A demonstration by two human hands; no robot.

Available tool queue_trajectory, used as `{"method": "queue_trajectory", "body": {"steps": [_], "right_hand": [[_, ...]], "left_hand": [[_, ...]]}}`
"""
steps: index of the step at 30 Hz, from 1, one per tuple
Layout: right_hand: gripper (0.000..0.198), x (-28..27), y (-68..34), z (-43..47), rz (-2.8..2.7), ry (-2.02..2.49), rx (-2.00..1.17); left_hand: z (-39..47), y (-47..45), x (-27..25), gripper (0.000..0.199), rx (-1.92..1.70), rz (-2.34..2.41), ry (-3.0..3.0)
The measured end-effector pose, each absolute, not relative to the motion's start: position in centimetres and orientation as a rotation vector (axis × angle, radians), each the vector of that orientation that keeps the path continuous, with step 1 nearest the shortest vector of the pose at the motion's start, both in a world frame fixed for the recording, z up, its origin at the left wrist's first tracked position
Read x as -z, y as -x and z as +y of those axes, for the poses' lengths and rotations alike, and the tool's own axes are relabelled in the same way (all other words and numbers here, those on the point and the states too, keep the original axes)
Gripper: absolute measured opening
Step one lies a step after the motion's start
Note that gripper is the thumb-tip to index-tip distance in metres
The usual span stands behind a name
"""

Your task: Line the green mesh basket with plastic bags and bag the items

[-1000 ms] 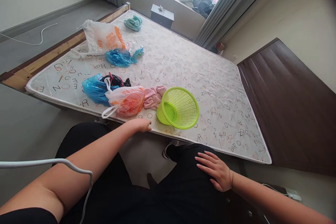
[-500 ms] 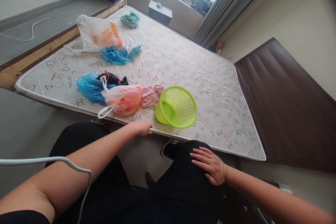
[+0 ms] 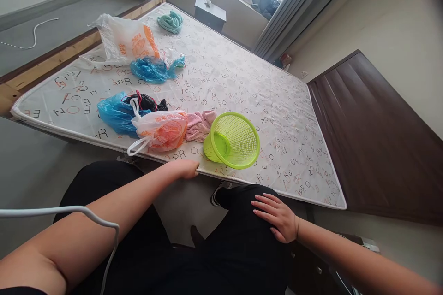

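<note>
My left hand (image 3: 188, 169) is at the near edge of the mattress (image 3: 277, 115), its fingers curled in against the edge and mostly hidden. Flat on my right thigh lies my right hand (image 3: 275, 217), fingers spread and holding nothing. Just beyond the left hand, a lime-green plastic basket (image 3: 242, 140) leans on its side with its mouth toward me. Beside it are a crumpled pink cloth (image 3: 200, 124) and a tied white-and-orange plastic bag (image 3: 162, 131). A blue plastic bag (image 3: 116, 113) and a black bag with red ties (image 3: 148, 102) sit behind that.
Farther back on the mattress are a large white bag (image 3: 124, 41), another blue bag (image 3: 152, 70) and a coiled teal cloth (image 3: 170, 22). A brown headboard (image 3: 377, 138) stands at right, a small nightstand (image 3: 210, 11) beyond the bed. A white cable (image 3: 86, 212) crosses before my left arm.
The view has shifted slightly, so the bed and bags sit a little farther left and higher. Both hands and the basket keep their places.
</note>
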State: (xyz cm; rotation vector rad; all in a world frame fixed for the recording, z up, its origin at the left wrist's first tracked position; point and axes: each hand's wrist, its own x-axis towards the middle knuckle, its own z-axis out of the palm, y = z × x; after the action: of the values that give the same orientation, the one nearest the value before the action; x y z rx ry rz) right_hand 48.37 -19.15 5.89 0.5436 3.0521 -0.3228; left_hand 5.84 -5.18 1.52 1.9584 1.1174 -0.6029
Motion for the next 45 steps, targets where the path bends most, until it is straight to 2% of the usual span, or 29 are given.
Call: {"method": "queue_trajectory", "body": {"steps": [20, 45], "right_hand": [[0.07, -5.3, -49.8, -20.3, 3.046, -0.687, 0.331], [0.068, -5.6, -48.8, -18.9, 3.039, -0.651, 0.351]], "left_hand": [[-5.1, -5.6, -0.4, 0.052, 0.615, 1.097, -1.955], [-4.7, -5.9, 1.2, 0.05, 0.579, 1.105, -1.876]]}}
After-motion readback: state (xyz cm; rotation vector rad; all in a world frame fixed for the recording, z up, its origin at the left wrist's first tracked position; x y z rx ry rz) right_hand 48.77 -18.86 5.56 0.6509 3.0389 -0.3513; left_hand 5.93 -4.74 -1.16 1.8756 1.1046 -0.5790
